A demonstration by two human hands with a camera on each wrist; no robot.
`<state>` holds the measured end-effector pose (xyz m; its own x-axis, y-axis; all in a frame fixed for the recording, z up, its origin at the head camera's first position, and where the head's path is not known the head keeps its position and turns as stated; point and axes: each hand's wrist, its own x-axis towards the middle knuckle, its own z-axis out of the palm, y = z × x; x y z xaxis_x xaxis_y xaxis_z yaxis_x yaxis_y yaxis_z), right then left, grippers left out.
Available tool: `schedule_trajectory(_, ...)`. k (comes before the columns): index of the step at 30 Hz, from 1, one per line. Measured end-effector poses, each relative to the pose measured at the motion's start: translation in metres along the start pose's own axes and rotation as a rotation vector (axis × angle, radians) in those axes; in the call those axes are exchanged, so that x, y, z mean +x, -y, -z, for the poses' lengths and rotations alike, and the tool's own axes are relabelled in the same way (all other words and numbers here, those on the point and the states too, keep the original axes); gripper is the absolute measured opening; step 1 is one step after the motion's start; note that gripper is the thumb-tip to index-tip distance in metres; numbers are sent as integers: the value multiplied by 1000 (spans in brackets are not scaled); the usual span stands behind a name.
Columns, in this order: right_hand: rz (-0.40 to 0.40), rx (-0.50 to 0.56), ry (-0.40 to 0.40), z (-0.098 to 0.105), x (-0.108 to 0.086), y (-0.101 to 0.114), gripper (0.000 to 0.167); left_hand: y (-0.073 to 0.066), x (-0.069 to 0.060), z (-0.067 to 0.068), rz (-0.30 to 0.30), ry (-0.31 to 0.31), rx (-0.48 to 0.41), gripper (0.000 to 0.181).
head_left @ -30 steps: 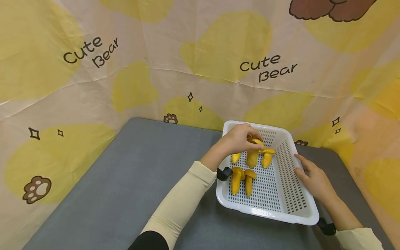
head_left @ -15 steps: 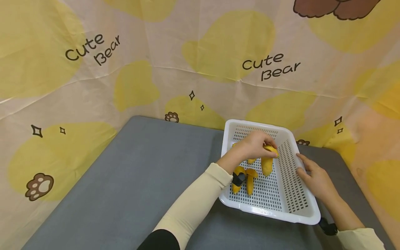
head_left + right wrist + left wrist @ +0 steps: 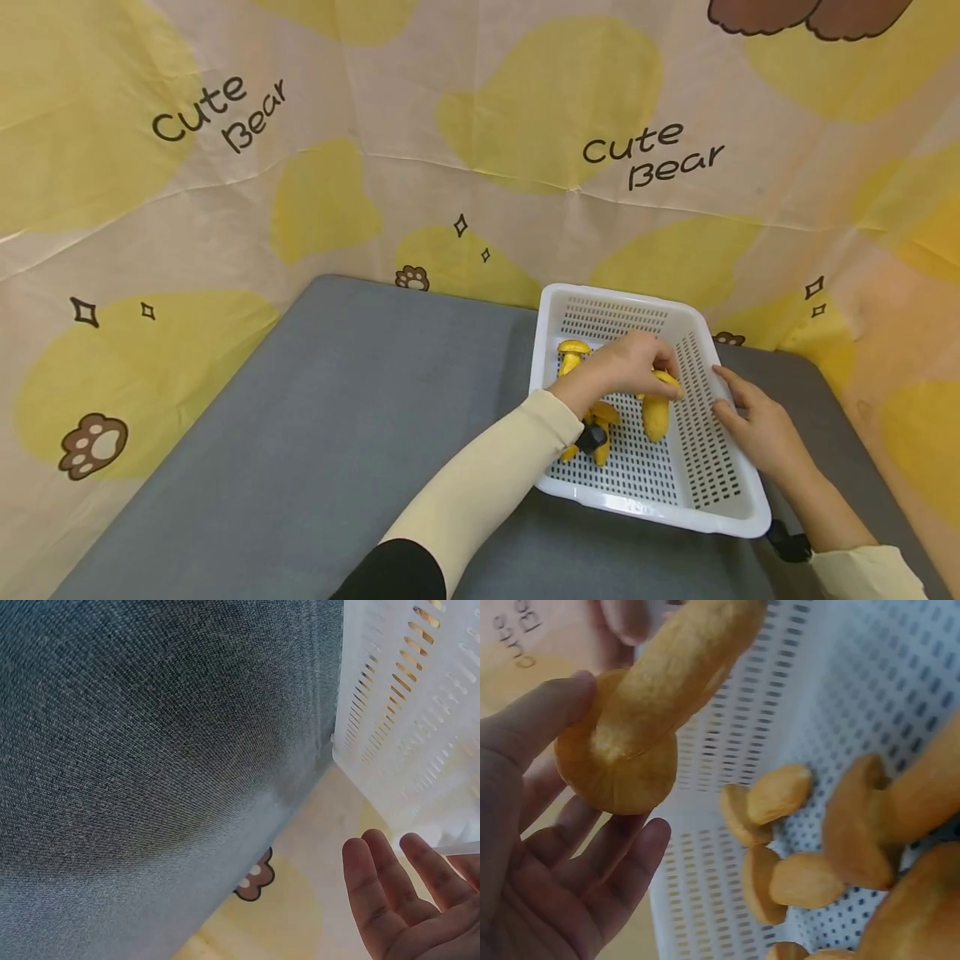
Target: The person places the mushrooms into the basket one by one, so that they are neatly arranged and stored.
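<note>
My left hand (image 3: 633,364) is inside the white perforated plastic basket (image 3: 622,497), near its right side. It pinches a yellow mushroom (image 3: 656,418) by the cap, stem hanging downward in the head view. In the left wrist view, thumb and fingers meet the edge of the round cap, and the thick stem points away from the palm. My right hand (image 3: 761,433) rests against the basket's right rim. Its fingers (image 3: 382,881) lie loosely extended outside the wall in the right wrist view.
Several other yellow mushrooms (image 3: 573,353) lie on the basket floor, partly hidden by the left wrist. The basket stands on a grey table (image 3: 360,400). Behind it hangs a printed cloth (image 3: 510,100) with yellow patches and "Cute Bear" lettering.
My left hand has moved right and toward me across the basket with the mushroom, uncovering a mushroom at the upper left. My right hand has stayed at the rim.
</note>
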<state>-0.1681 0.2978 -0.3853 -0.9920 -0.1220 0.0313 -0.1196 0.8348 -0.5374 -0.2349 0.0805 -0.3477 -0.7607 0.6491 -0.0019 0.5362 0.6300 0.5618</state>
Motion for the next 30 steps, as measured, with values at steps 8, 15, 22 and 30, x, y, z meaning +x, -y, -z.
schedule_trajectory(8, -6, -13, -2, -1, 1, 0, 58, 3, 5, -13, 1, 60, 79, 15)
schedule_trajectory(15, 2, -19, -8, 0, 1, 0, 58, 5, 6, -22, 60, 108, 127, 16)
schedule_trajectory(22, -3, -22, -4, 0, 1, 0, 58, 7, 9, -26, 115, 147, 126, 17)
schedule_trajectory(30, -9, -18, 11, 1, 1, -1, 59, 10, 13, -34, 165, 166, 155, 20)
